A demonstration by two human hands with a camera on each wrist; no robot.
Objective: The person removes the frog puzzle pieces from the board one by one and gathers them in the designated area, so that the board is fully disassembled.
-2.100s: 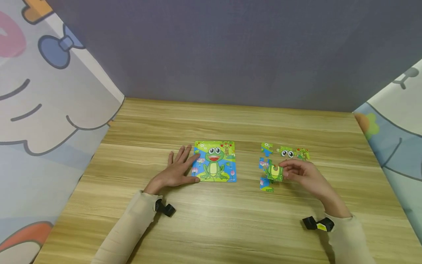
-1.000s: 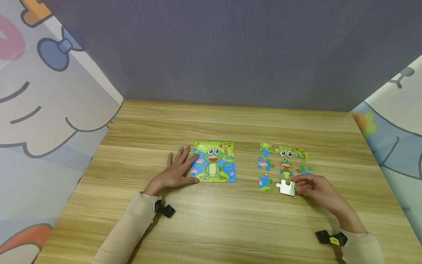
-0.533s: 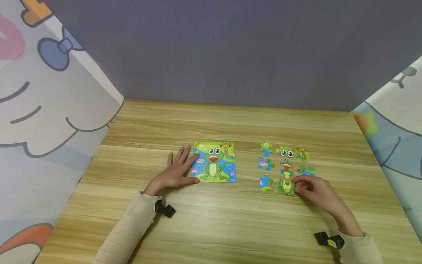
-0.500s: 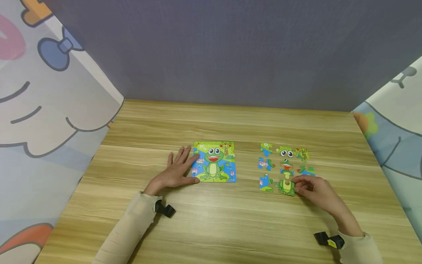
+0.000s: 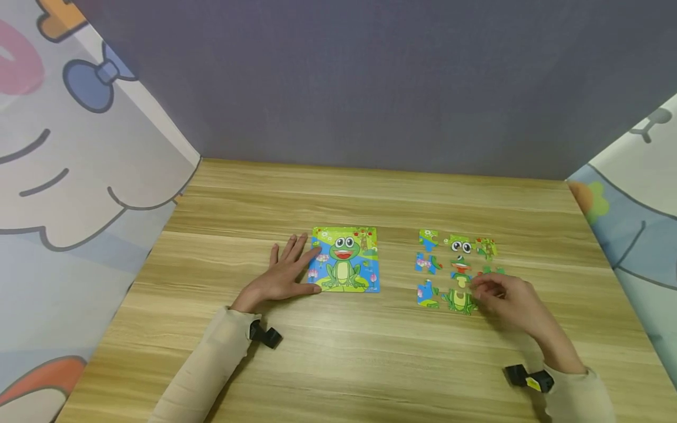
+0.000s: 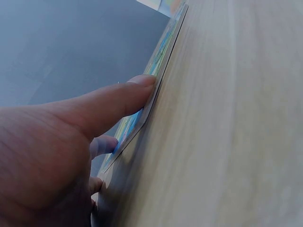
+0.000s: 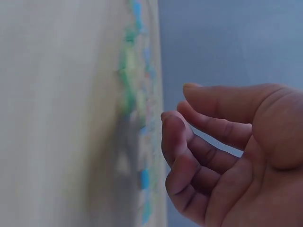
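My left hand [image 5: 277,279] lies with spread fingers on the table, its thumb and index finger resting on the left edge of a square frog puzzle board [image 5: 344,258]. In the left wrist view the thumb [image 6: 137,90] presses along the rim of that board. My right hand [image 5: 510,296] hovers beside the frog-body puzzle piece [image 5: 459,302], which lies picture side up. Its fingers [image 7: 175,137] are loosely bent, apart from the thumb, with nothing between them in the right wrist view. Just above the body piece sits the frog-mouth piece [image 5: 461,272].
Several other pieces lie in loose rows: the eyes piece [image 5: 460,245], the tree piece [image 5: 486,247], and a left column with the flower piece [image 5: 425,263]. The right hand partly covers a middle-row piece [image 5: 494,271]. A grey panel [image 5: 381,88] stands behind the wooden table [image 5: 338,364].
The right hand carried the frog-body piece right and down to the bottom row. Its silvery glare gave way to the picture, and the hand has let go and lifted slightly. The left hand stayed put.
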